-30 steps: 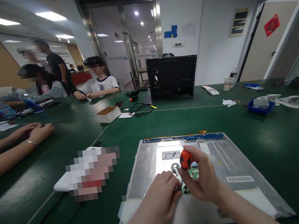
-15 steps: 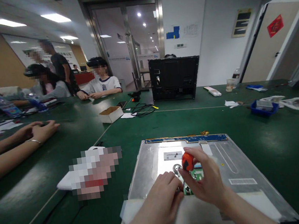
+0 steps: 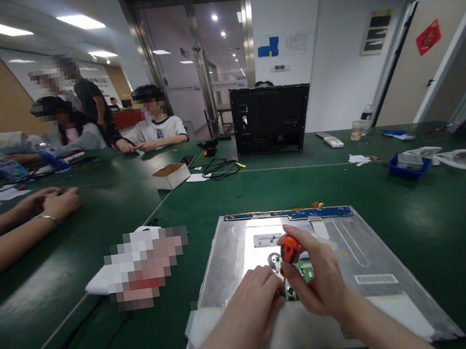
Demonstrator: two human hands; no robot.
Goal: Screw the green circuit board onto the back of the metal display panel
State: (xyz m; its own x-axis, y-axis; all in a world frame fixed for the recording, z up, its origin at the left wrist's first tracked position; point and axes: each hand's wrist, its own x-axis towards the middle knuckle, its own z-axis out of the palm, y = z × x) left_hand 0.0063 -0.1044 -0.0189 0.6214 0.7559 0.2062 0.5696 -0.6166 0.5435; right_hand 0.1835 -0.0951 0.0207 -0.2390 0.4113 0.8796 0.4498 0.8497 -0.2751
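A flat metal display panel (image 3: pixel 374 255) lies on the table in front of me, with a blue circuit strip (image 3: pixel 260 217) along its far edge. My right hand (image 3: pixel 323 277) grips a screwdriver (image 3: pixel 289 249) by its orange and black handle, the shaft pointing down at a small green circuit board (image 3: pixel 306 270). Close beside the shaft, my left hand (image 3: pixel 255 301) rests on the panel with its fingers curled together. What those fingertips pinch, if anything, is hidden. A round metal disc (image 3: pixel 274 260) sits just behind the screwdriver.
A white device (image 3: pixel 100 280), partly blurred out, lies to the left, near another person's hands (image 3: pixel 58 208). Farther back are an open cardboard box (image 3: pixel 171 177), black cable (image 3: pixel 221 168) and an upright black monitor housing (image 3: pixel 273 120). A blue tray (image 3: pixel 409 166) stands at right.
The orange handle has turned a little within my right fingers, showing more black. My left hand stays by the shaft. The whole view has shifted slightly.
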